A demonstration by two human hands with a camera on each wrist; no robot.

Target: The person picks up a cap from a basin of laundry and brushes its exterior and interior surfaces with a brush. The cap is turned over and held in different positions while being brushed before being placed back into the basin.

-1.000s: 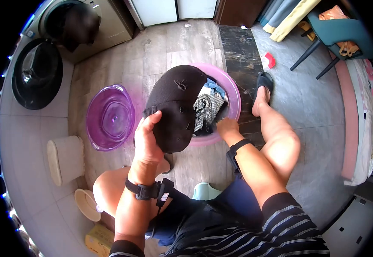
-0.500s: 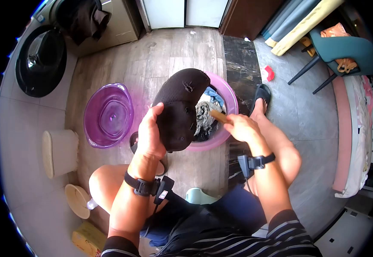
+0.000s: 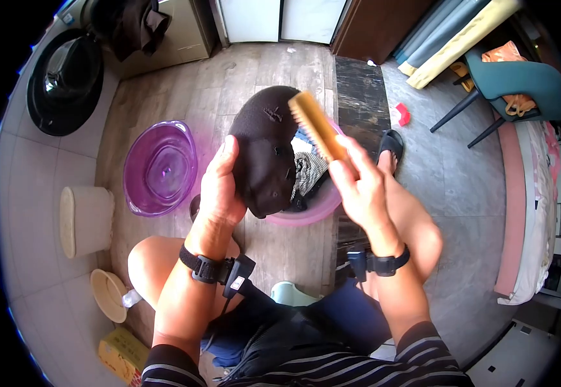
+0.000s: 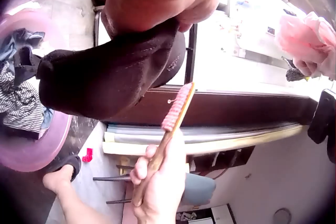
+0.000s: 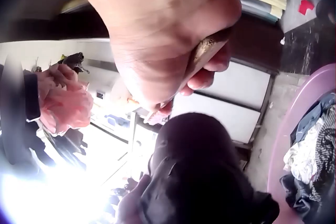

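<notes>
In the head view my left hand (image 3: pixel 218 188) grips a dark brown cap (image 3: pixel 260 151) by its near left side, thumb along the edge. The cap has frayed, torn-looking patches and is held up over a pink basin (image 3: pixel 324 208). My right hand (image 3: pixel 365 193) holds a wooden scrub brush (image 3: pixel 318 124) by its handle, its head tilted up by the cap's right edge. Pinkish bristles (image 4: pixel 177 109) face the cap in the left wrist view. Striped and other clothes (image 3: pixel 307 173) lie in the basin, partly hidden by cap and brush.
A purple basin (image 3: pixel 162 169) sits on the floor to the left, near a white lidded bin (image 3: pixel 90 219). Front-loading washer door (image 3: pixel 66 80) hangs wide at upper left, with dark cloth (image 3: pixel 140 29) at its opening. A teal chair (image 3: pixel 515 80) stands at right.
My right hand has come up from the basin with the brush, raising it beside the cap's right edge. The left hand keeps its grip on the cap, which has shifted slightly.
</notes>
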